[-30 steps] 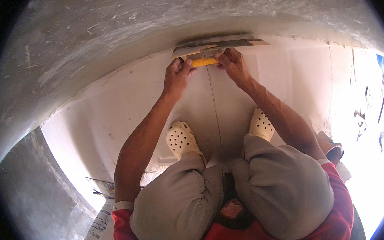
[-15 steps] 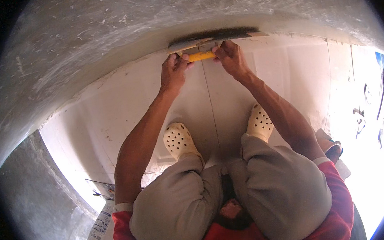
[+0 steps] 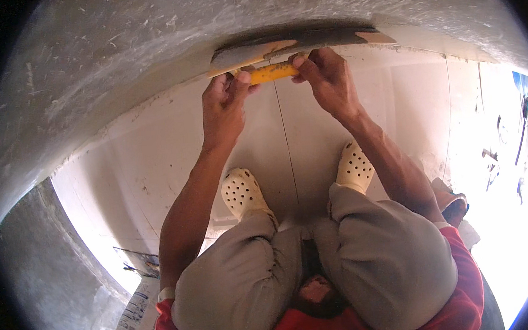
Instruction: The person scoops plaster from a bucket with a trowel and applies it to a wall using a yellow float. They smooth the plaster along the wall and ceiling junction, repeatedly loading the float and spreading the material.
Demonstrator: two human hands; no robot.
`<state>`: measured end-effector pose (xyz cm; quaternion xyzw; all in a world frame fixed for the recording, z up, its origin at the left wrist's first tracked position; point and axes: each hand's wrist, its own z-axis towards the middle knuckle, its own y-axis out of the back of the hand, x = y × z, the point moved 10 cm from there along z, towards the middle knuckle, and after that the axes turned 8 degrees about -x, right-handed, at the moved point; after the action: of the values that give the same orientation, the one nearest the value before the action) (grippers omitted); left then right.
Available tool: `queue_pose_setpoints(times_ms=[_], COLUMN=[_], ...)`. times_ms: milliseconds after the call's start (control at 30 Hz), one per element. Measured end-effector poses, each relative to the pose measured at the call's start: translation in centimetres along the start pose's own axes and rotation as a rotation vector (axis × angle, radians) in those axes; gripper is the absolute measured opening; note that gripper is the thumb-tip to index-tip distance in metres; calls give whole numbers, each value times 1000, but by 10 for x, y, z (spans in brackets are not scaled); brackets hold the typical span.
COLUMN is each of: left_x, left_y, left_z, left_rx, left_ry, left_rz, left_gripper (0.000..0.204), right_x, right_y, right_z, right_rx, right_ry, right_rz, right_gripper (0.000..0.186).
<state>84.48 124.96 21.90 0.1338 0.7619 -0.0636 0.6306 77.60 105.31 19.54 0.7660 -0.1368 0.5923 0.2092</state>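
Observation:
A plastering trowel with a yellow handle (image 3: 272,73) and a long blade is at the foot of the grey wall (image 3: 142,48), its blade against the wall. Smears of wet-looking grey material cover parts of the blade. My left hand (image 3: 223,110) grips the left end of the handle, thumb on top. Around the right end my right hand (image 3: 333,85) is closed, its fingers reaching up by the blade. Both forearms stretch forward past my knees.
I squat on a pale floor (image 3: 262,141) with thin dark seams, wearing cream perforated clogs (image 3: 241,192). A printed sack (image 3: 137,315) lies at lower left, near another grey wall (image 3: 46,269). A brownish round-mouthed object (image 3: 454,206) is beside my right elbow. Bright light washes out the right side.
The trowel has come slightly up and nearer, and its blade looks larger and shows more of its face. Both hands have moved with it, gripping the handle throughout.

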Motion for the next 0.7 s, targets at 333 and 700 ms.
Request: queue_pose_setpoints(times_ms=[333,700], left_x=[59,73], left_y=[37,-34], left_z=[-45,-75], left_rx=[38,346], left_ry=[223,403], left_rz=[257,-226], left_gripper=[28,44], right_x=[-69,-65], right_y=[-32,27], right_z=[-47,-104], right_rx=[119,46], right_ry=[-22,-128], right_rz=[-94,75], right_gripper=[19,28])
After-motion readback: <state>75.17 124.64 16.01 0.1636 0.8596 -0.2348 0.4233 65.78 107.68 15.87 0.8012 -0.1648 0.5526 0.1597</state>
